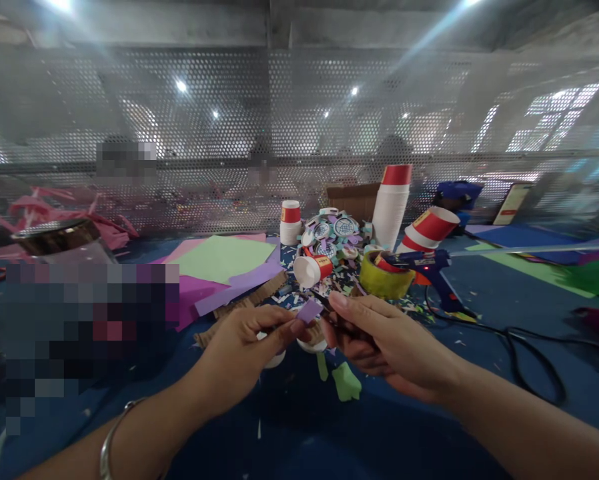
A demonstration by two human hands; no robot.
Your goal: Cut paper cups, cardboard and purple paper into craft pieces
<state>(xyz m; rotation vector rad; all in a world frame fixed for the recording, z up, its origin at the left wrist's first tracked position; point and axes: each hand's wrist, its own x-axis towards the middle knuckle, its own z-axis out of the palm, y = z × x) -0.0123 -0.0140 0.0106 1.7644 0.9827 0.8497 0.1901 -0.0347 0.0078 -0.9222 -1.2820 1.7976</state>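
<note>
My left hand (259, 340) pinches a small piece of purple paper (310, 311) between thumb and fingertips. Close beside it, my right hand (374, 333) is wrapped round dark scissors (321, 300), their handles mostly hidden by my fingers and their blades near the paper's edge. Below the hands lie green paper scraps (347, 382) and a pale round piece (274, 359), partly covered by my left hand. Just beyond, a red and white paper cup (313, 270) lies tipped on its side.
A heap of decorated cut pieces (329, 230) stands behind, with a tall cup stack (392, 207) beside it. To the right are yellow tape (384, 277) and a blue glue gun (434, 267) with its black cord (534, 340). Coloured sheets (229, 257) lie left.
</note>
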